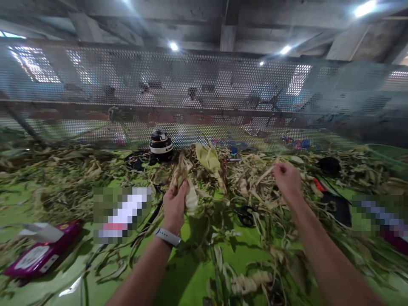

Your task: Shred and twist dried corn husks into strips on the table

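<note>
My left hand (174, 205) is wrapped round a corn cob (185, 182) still in its dry husk, held upright above the green table (188, 276). A pale watch band sits on that wrist. My right hand (287, 178) is raised further right, its fingers pinched on a thin strip of dry husk (266, 172) that runs back toward the pile. A second cob with yellowish husk (210, 159) lies just behind, between the two hands.
Dry husks and leaves cover the table. A purple packet (41, 253) lies at the left, a dark helmet-like object (161, 144) at the back, scissors (245, 214) near the middle, black items (334, 204) at the right. A perforated metal screen (204, 93) closes the far side.
</note>
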Demonstrator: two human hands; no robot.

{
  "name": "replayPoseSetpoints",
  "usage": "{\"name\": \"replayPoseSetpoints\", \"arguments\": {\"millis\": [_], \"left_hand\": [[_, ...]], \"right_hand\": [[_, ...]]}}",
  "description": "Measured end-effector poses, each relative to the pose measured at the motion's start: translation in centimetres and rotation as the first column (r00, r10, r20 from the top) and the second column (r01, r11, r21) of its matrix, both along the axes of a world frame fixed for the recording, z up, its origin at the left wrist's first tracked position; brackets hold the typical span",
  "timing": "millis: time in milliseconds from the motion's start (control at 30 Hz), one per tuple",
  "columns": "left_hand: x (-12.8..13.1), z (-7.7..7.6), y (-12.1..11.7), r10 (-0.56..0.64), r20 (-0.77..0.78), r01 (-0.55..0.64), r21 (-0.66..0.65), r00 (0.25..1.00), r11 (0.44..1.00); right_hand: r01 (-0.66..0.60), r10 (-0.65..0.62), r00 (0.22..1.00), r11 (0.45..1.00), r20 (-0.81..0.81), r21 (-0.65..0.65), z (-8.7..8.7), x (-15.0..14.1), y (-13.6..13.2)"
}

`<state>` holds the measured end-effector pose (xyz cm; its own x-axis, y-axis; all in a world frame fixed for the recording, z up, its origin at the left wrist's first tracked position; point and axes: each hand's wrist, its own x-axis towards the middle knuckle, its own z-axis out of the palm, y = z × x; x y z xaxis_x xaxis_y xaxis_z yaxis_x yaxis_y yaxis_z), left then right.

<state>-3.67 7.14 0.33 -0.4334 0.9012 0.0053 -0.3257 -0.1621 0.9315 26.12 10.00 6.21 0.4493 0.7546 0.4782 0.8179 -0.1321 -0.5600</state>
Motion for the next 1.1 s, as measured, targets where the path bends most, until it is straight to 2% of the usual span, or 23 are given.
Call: {"name": "replayPoseSetpoints", "arguments": {"millis": [67, 133, 200, 267, 300, 333, 367, 400, 467, 567, 667, 767, 833, 900, 1000, 1100], "left_hand": [[0.6, 0.1, -0.5, -0.108, 0.045, 0.111, -0.059, 0.993, 0.992], [1.1, 0.1, -1.0, -0.142, 0.022, 0.143, -0.084, 0.990, 0.986], [1.4, 0.2, -1.5, -0.118, -0.056, 0.115, -0.053, 0.991, 0.992], [1.7, 0.3, -1.8, -0.134, -0.153, 0.135, -0.003, 0.979, 0.991], [1.8, 0.3, -2.0, -0.166, -0.204, 0.172, 0.014, 0.965, 0.985], [2.0, 0.3, -2.1, -0.202, -0.250, 0.215, 0.024, 0.947, 0.976], [2.2, 0.3, -2.3, -0.237, -0.289, 0.255, 0.027, 0.928, 0.967], [2.4, 0.3, -2.5, -0.266, -0.323, 0.290, 0.027, 0.908, 0.957], [2.7, 0.4, -2.8, -0.322, -0.377, 0.358, 0.028, 0.868, 0.933], [3.0, 0.5, -3.2, -0.353, -0.443, 0.415, 0.048, 0.824, 0.908], [3.2, 0.7, -3.3, -0.266, -0.526, 0.349, 0.063, 0.808, 0.935], [3.3, 0.8, -3.4, -0.185, -0.566, 0.273, 0.074, 0.804, 0.959], [3.3, 0.8, -3.5, -0.152, -0.580, 0.238, 0.076, 0.800, 0.968], [3.3, 0.7, -3.6, -0.149, -0.593, 0.240, 0.078, 0.791, 0.968], [3.4, 0.5, -3.7, -0.173, -0.604, 0.276, 0.080, 0.778, 0.958], [3.3, 0.4, -3.5, -0.156, -0.600, 0.248, 0.073, 0.784, 0.966]], "right_hand": [[-0.020, 0.021, 1.000, 0.999, 0.017, -0.048, -0.1, 1.3, 0.2], [-0.086, 0.089, 0.996, 0.993, 0.029, -0.085, -0.4, 1.1, 0.0], [-0.174, 0.178, 0.984, 0.980, 0.032, -0.098, -0.4, -0.5, -0.4], [-0.314, 0.318, 0.948, 0.942, 0.019, -0.116, -0.4, -3.0, -1.1], [-0.391, 0.396, 0.918, 0.910, 0.004, -0.135, -0.3, -4.5, -1.5], [-0.498, 0.500, 0.865, 0.851, -0.031, -0.168, -0.3, -6.0, -2.1], [-0.656, 0.645, 0.754, 0.730, -0.124, -0.189, -0.3, -7.5, -2.6], [-0.746, 0.718, 0.666, 0.637, -0.201, -0.194, -0.4, -8.8, -3.2], [-0.803, 0.767, 0.595, 0.578, -0.241, -0.143, -0.8, -10.7, -4.2], [-0.839, 0.805, 0.538, 0.538, -0.249, -0.076, -1.7, -12.0, -4.9], [-0.840, 0.800, 0.523, 0.542, -0.295, -0.020, -2.4, -12.2, -5.1], [-0.774, 0.757, 0.588, 0.629, -0.285, 0.072, -2.7, -12.7, -5.3], [-0.736, 0.737, 0.610, 0.663, -0.293, 0.135, -2.8, -13.0, -5.5], [-0.731, 0.735, 0.582, 0.660, -0.347, 0.172, -2.9, -13.3, -5.7], [-0.756, 0.753, 0.526, 0.627, -0.395, 0.187, -2.8, -13.2, -5.7], [-0.735, 0.767, 0.534, 0.629, -0.356, 0.254, -2.8, -13.1, -5.8]]}}
